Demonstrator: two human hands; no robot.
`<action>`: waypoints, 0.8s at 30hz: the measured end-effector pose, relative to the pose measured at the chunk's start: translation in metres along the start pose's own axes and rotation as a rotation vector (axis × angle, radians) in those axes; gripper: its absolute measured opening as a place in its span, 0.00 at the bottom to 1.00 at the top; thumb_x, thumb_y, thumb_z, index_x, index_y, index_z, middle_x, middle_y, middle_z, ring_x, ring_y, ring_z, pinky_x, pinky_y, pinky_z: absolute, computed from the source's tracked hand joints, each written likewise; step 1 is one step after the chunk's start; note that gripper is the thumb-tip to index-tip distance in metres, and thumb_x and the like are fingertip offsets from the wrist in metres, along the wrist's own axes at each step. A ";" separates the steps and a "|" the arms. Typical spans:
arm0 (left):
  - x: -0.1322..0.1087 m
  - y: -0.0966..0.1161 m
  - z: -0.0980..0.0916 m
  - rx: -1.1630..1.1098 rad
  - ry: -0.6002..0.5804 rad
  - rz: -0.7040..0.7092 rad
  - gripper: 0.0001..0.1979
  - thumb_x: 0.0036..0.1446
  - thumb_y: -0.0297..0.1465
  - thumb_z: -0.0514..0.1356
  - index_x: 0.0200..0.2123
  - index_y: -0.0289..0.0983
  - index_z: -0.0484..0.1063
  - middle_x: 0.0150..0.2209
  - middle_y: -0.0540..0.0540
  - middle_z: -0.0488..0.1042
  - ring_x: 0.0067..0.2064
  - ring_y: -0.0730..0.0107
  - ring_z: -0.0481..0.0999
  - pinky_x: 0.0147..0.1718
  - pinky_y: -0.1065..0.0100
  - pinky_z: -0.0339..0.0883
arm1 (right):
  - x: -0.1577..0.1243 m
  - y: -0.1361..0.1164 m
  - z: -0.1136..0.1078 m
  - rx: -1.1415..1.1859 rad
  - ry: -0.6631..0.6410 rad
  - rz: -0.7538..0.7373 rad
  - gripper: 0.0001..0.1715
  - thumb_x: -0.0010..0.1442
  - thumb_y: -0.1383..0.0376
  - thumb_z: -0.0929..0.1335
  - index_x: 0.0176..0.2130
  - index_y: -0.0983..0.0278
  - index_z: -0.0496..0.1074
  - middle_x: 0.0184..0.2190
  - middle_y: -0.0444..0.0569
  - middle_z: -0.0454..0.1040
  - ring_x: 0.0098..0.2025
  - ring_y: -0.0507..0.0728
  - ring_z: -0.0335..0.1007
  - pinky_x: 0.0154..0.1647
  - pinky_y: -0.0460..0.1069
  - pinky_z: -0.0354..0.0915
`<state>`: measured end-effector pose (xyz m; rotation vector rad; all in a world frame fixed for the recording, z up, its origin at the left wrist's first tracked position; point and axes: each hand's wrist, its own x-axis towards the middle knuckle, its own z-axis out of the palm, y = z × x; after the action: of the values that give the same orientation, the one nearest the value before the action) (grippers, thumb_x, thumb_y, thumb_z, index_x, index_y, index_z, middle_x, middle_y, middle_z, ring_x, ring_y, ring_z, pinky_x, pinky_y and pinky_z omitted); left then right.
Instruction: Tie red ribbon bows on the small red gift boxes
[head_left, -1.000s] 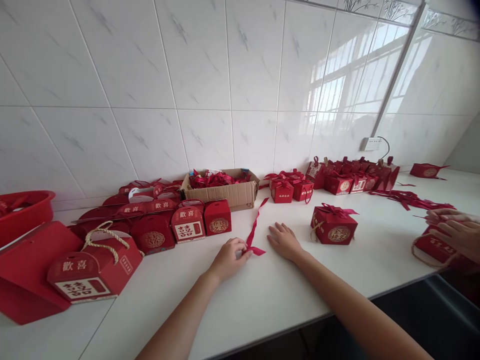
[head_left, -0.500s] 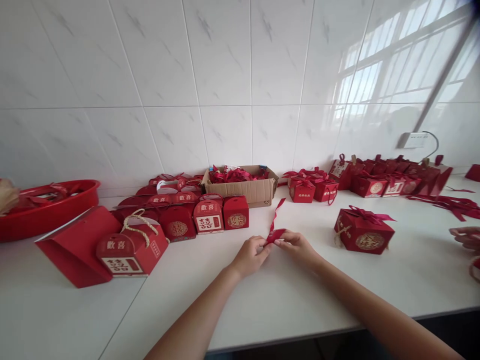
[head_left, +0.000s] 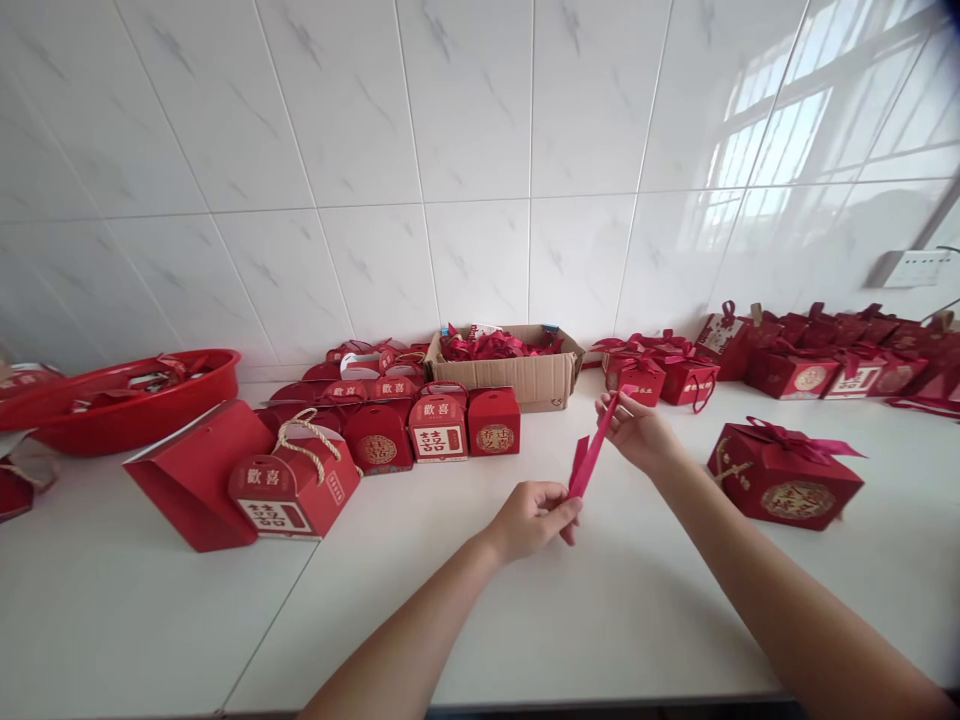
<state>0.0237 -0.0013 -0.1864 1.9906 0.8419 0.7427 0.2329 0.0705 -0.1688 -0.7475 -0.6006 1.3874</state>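
Observation:
A red ribbon (head_left: 592, 455) is stretched taut above the white counter (head_left: 585, 610) between both hands. My left hand (head_left: 534, 518) pinches its lower end, where a short tail sticks up. My right hand (head_left: 637, 430) pinches the upper end, farther from me and to the right. A red gift box with a bow (head_left: 787, 480) stands to the right of my right hand. A row of small red gift boxes (head_left: 439, 430) stands to the left, beyond my left hand.
A cardboard box of red ribbons (head_left: 517, 365) sits against the tiled wall. More red gift boxes (head_left: 817, 360) line the back right. A red basin (head_left: 127, 400) and a larger rope-handled box (head_left: 296, 490) are at the left.
My hands have lifted the ribbon off the counter and drawn apart, pulling it straight; the right hand moved up and right. The view has swung left, and the other person's hands have left it.

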 end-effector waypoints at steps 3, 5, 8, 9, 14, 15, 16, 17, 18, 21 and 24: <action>-0.001 0.008 -0.012 0.144 0.065 0.062 0.19 0.58 0.44 0.53 0.26 0.38 0.75 0.31 0.46 0.78 0.38 0.64 0.76 0.43 0.65 0.66 | 0.010 0.003 -0.017 0.049 0.056 0.046 0.11 0.58 0.74 0.63 0.26 0.62 0.66 0.20 0.41 0.69 0.23 0.48 0.68 0.28 0.43 0.68; 0.005 0.010 -0.027 0.320 0.261 0.058 0.13 0.57 0.40 0.55 0.30 0.39 0.75 0.38 0.46 0.78 0.45 0.61 0.73 0.51 0.62 0.60 | 0.010 0.009 -0.025 0.075 0.066 0.101 0.11 0.58 0.76 0.62 0.27 0.63 0.66 0.17 0.40 0.66 0.19 0.46 0.65 0.24 0.42 0.67; 0.024 0.009 -0.060 0.574 0.545 -0.044 0.13 0.58 0.30 0.50 0.42 0.37 0.71 0.46 0.39 0.73 0.52 0.54 0.67 0.55 0.54 0.53 | 0.006 0.014 -0.025 0.109 0.047 0.169 0.09 0.58 0.75 0.62 0.30 0.65 0.68 0.16 0.39 0.65 0.18 0.45 0.64 0.23 0.41 0.66; 0.032 0.008 -0.072 0.635 0.586 -0.077 0.15 0.57 0.27 0.49 0.45 0.35 0.69 0.48 0.38 0.72 0.54 0.53 0.65 0.55 0.52 0.51 | 0.004 0.015 -0.022 0.117 0.033 0.183 0.08 0.58 0.74 0.63 0.30 0.65 0.68 0.16 0.39 0.65 0.18 0.45 0.63 0.22 0.41 0.65; 0.076 0.008 -0.124 0.888 0.443 -0.191 0.20 0.50 0.25 0.55 0.49 0.38 0.67 0.53 0.40 0.69 0.58 0.51 0.61 0.57 0.48 0.45 | -0.007 0.018 -0.007 0.109 -0.048 0.247 0.01 0.54 0.70 0.67 0.31 0.65 0.69 0.18 0.39 0.65 0.16 0.46 0.60 0.19 0.42 0.62; 0.083 0.008 -0.130 0.923 0.380 -0.223 0.18 0.50 0.26 0.57 0.47 0.39 0.69 0.51 0.40 0.71 0.57 0.50 0.63 0.56 0.48 0.46 | -0.009 0.018 -0.005 0.103 -0.062 0.257 0.01 0.54 0.70 0.67 0.31 0.65 0.69 0.18 0.39 0.65 0.16 0.46 0.60 0.19 0.42 0.62; 0.089 0.008 -0.135 0.954 0.319 -0.254 0.15 0.51 0.28 0.58 0.45 0.39 0.70 0.48 0.41 0.73 0.55 0.50 0.66 0.55 0.47 0.49 | -0.010 0.018 -0.003 0.098 -0.075 0.262 0.01 0.53 0.70 0.67 0.31 0.65 0.69 0.18 0.40 0.66 0.17 0.46 0.61 0.19 0.43 0.61; 0.094 0.008 -0.138 0.983 0.262 -0.281 0.13 0.52 0.30 0.59 0.43 0.38 0.71 0.46 0.41 0.74 0.52 0.52 0.69 0.54 0.48 0.52 | -0.012 0.018 -0.002 0.094 -0.088 0.262 0.01 0.53 0.70 0.68 0.31 0.65 0.69 0.19 0.40 0.66 0.17 0.46 0.61 0.19 0.43 0.61; 0.097 0.009 -0.140 1.009 0.213 -0.301 0.12 0.55 0.32 0.59 0.43 0.37 0.71 0.45 0.42 0.74 0.50 0.55 0.70 0.53 0.49 0.56 | -0.013 0.018 -0.002 0.091 -0.100 0.260 0.01 0.53 0.69 0.68 0.31 0.65 0.69 0.19 0.40 0.66 0.17 0.46 0.61 0.20 0.42 0.61; 0.103 0.011 -0.137 1.074 0.122 -0.319 0.15 0.59 0.37 0.57 0.45 0.34 0.69 0.46 0.43 0.72 0.47 0.62 0.72 0.48 0.53 0.64 | -0.014 0.015 -0.001 0.081 -0.130 0.242 0.03 0.53 0.68 0.68 0.31 0.65 0.70 0.20 0.40 0.66 0.17 0.46 0.60 0.20 0.43 0.61; 0.104 0.016 -0.131 1.107 0.096 -0.317 0.13 0.57 0.39 0.57 0.38 0.37 0.73 0.43 0.43 0.74 0.44 0.59 0.72 0.48 0.52 0.61 | -0.015 0.014 -0.001 0.059 -0.156 0.217 0.04 0.52 0.66 0.68 0.31 0.65 0.70 0.20 0.40 0.65 0.18 0.47 0.60 0.21 0.44 0.61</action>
<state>-0.0073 0.1330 -0.0896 2.6313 1.8447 0.1475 0.2232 0.0558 -0.1791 -0.6765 -0.6101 1.6683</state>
